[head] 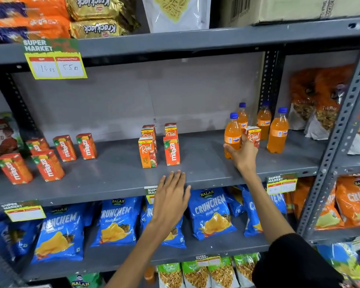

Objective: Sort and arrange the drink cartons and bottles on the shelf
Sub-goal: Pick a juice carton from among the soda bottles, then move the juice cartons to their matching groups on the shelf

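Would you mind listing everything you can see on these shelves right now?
Maaza cartons: five, orange, middle shelf left; a sixth centre.
Real cartons: three, orange, centre.
Fanta bottles: four, orange, blue caps, right.
Krackjack packs: two, gold, top shelf.
Crunchem bags: several, blue, lower shelf.
Price tag: one, yellow-green, top-shelf edge.
Left hand: open, at shelf edge.
Right hand: holding a Real carton and a front Fanta bottle.

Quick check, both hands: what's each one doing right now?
Left hand: open, fingers spread, empty, at the shelf's front edge.
Right hand: closed on a Real juice carton, beside a Fanta bottle.
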Action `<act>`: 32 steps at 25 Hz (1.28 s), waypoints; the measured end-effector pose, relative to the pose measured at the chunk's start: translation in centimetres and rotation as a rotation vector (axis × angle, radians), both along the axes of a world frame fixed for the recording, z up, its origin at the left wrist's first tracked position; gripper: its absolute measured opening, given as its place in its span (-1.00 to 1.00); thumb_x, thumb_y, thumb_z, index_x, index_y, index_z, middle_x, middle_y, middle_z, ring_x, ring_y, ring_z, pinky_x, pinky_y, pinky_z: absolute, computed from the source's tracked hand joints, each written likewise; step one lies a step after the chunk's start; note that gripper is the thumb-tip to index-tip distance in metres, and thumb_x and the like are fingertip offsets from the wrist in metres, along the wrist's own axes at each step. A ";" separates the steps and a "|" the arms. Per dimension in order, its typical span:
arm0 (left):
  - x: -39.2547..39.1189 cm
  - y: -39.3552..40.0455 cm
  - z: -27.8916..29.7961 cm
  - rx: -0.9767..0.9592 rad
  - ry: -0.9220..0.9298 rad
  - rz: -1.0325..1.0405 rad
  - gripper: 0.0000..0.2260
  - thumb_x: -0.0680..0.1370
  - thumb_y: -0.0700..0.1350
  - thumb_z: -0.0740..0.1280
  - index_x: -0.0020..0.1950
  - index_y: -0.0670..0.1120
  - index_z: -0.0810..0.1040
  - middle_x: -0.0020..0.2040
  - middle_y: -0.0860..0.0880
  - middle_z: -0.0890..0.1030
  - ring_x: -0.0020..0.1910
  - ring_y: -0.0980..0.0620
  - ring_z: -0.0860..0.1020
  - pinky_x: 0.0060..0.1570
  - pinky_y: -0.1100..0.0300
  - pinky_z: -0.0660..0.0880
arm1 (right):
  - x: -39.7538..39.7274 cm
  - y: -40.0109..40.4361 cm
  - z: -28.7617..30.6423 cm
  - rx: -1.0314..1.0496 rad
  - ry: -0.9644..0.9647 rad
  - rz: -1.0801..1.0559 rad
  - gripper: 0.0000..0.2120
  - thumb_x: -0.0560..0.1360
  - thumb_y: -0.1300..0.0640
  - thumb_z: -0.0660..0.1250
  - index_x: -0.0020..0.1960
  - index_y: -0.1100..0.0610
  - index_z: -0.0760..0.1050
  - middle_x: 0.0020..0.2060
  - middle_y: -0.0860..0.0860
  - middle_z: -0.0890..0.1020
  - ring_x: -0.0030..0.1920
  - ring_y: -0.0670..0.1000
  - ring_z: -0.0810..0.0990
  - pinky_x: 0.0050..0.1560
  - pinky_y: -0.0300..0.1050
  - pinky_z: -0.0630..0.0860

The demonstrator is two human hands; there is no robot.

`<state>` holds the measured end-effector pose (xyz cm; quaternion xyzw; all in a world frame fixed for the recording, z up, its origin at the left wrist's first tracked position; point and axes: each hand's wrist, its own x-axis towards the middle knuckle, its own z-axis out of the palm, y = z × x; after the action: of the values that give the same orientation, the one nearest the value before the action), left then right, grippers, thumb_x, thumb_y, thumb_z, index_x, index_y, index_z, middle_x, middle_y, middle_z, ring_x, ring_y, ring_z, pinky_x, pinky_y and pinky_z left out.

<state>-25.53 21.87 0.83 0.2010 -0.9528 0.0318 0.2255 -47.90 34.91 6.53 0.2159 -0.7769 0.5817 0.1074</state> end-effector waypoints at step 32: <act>6.5 -6.8 -0.8 0.025 0.124 0.041 -0.51 0.68 0.15 0.07 0.53 -0.08 0.34 0.53 -0.05 0.40 0.53 0.00 0.31 0.58 0.01 0.14 | 13.5 -11.7 -1.4 0.019 -0.060 0.142 -0.58 0.37 -0.07 0.57 0.10 0.14 0.59 -0.07 0.02 0.72 -0.15 -0.08 0.67 -0.23 -0.33 0.49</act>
<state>-19.06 15.09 0.07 0.2248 -0.9329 0.0119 0.2810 -34.38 23.26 5.15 0.2539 -0.7681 0.5864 0.0406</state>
